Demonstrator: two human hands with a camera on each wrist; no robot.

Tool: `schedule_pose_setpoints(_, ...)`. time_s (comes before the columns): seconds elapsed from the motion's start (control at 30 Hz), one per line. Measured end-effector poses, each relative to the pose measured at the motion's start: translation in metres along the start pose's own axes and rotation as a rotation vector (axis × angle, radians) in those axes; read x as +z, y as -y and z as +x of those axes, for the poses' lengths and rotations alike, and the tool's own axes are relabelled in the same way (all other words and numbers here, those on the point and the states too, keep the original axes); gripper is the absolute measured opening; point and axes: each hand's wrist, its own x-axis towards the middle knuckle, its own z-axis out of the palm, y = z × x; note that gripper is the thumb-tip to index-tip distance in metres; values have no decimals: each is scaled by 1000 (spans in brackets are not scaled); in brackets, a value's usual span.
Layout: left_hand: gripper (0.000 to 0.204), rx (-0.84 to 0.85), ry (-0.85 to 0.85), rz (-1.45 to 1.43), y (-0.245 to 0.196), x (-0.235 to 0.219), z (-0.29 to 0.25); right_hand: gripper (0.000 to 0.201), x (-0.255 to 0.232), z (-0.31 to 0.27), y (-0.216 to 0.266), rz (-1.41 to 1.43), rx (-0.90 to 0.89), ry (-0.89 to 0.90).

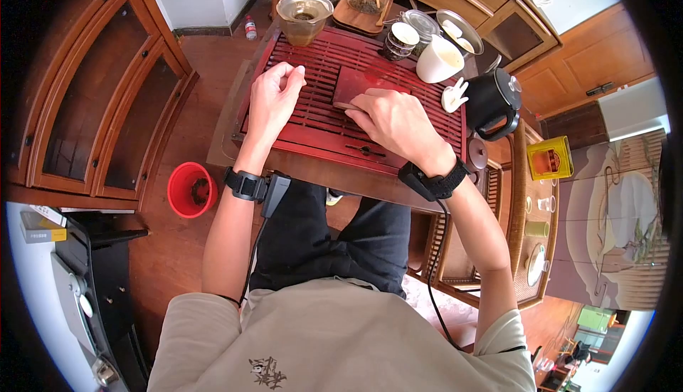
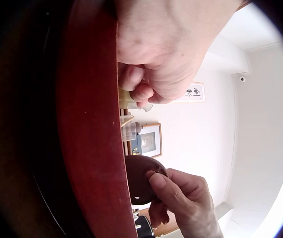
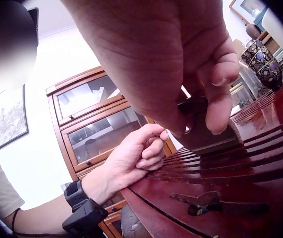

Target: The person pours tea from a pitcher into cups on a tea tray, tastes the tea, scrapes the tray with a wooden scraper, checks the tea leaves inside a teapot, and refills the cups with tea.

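My right hand (image 1: 398, 123) is over the front half of the slatted red tray (image 1: 324, 132), pinching a thin dark brown piece that is mostly hidden from above. In the left wrist view this brown piece (image 2: 140, 181) looks rounded, with the right hand's (image 2: 188, 201) thumb against its face; the right wrist view shows its lower edge close to the slats. On the tray's left side, my left hand (image 1: 274, 100) rests near the edge, fingers curled, with nothing visible in them. A reddish flat panel (image 1: 348, 82) lies in the tray's middle, just beyond the right hand.
A glass bowl with a strainer (image 1: 302, 25) stands at the tray's back left. Stacked cups (image 1: 398, 42), a white pitcher (image 1: 439, 59) and a white hand-shaped figure (image 1: 454, 97) line the right side. Beyond them is a black kettle (image 1: 491, 100); a red bucket (image 1: 192, 189) sits on the floor.
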Motion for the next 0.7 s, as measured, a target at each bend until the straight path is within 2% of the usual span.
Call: schedule_pose_setpoints(0.7, 29, 1, -1, 14, 1, 0, 1, 21, 0, -3, -2, 34, -8, 7)
